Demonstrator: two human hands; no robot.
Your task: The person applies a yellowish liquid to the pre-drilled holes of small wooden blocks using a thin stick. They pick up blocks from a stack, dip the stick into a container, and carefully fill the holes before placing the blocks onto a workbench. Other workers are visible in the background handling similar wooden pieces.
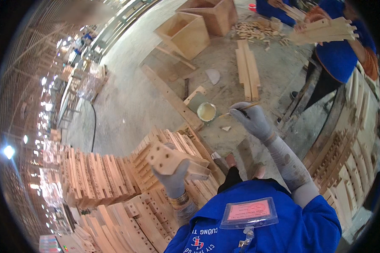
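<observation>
My left hand (174, 180), in a grey glove, grips a pale wooden block (166, 159) with several round holes drilled in its raised face. Between the closed fingers of my gloved right hand (252, 121) is a thin brush (224, 115), its pale tip pointing left. Just beyond that tip, a round tub (203, 119) of cream-coloured, glue-like liquid stands on the floor. Below and beside my left hand lie stacked wooden parts (150, 215) with drilled holes. Whether the brush tip is wet is too small to tell.
Curved rows of wooden pieces (99, 175) stand at left, with more stacked at right (346, 181). Two wooden bins (185, 36) are at the back. Slats (248, 69) lie on the floor. At upper right, a co-worker (337, 59) carries a bundle of slats (327, 31).
</observation>
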